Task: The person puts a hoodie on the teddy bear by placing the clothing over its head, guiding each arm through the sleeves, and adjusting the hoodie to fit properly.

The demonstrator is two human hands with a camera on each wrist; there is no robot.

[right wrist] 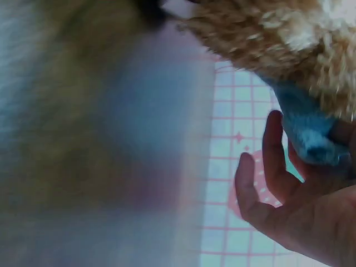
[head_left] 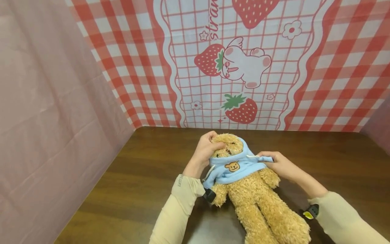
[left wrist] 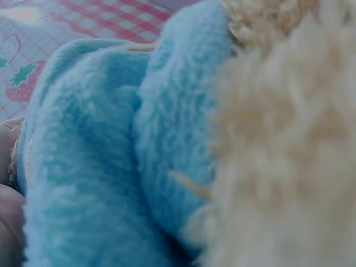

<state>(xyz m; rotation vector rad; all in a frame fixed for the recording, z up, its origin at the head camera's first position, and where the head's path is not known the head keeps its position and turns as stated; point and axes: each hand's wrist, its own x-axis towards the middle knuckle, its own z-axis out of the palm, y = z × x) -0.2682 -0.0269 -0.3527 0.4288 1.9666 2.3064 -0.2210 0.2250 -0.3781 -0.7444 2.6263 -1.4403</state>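
A tan, curly-furred teddy bear (head_left: pixel 250 193) lies on its back, legs toward me. It has on a light blue hoodie (head_left: pixel 248 167) with a small bear face on the chest and pale drawstrings. My left hand (head_left: pixel 201 154) grips the bear's head at its left side, thumb across the face and fingers behind. My right hand (head_left: pixel 281 166) pinches the hoodie's right sleeve (right wrist: pixel 314 133), which stands out sideways above the bear's arm (head_left: pixel 269 178). In the left wrist view, blue fleece (left wrist: pixel 89 150) and blurred fur (left wrist: pixel 289 144) fill most of the picture.
The bear lies on a dark brown wooden table (head_left: pixel 128 189). A red-and-white checked cloth with strawberries (head_left: pixel 146 67) hangs behind the table. A pink curtain (head_left: pixel 55 118) stands along the left side. Dark wrist devices show at the left cuff (head_left: pixel 209 195) and right cuff (head_left: pixel 312 211).
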